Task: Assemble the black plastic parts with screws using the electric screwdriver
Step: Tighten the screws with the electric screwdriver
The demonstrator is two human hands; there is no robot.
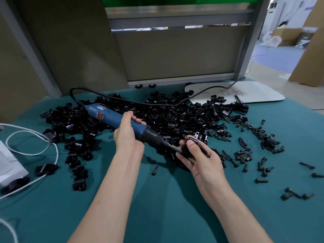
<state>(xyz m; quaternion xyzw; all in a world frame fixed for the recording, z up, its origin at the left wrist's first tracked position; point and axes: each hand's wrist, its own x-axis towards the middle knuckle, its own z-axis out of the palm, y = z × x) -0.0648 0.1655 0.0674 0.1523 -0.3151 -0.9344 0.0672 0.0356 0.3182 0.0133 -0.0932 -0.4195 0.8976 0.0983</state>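
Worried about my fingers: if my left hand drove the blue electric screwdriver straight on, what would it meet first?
Probably the black plastic part pinched in the right hand; the screwdriver bit seems to touch it, depth unclear.

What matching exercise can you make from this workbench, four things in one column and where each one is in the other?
Things:
1. electric screwdriver
2. black plastic part
3. loose screws
4. white cable

Places:
A. scattered on the green cloth, right side
B. gripped in the left hand
C. looped on the green cloth, far left
D. pinched in the right hand, at the screwdriver's tip

Pairs: 1-B, 2-D, 3-A, 4-C
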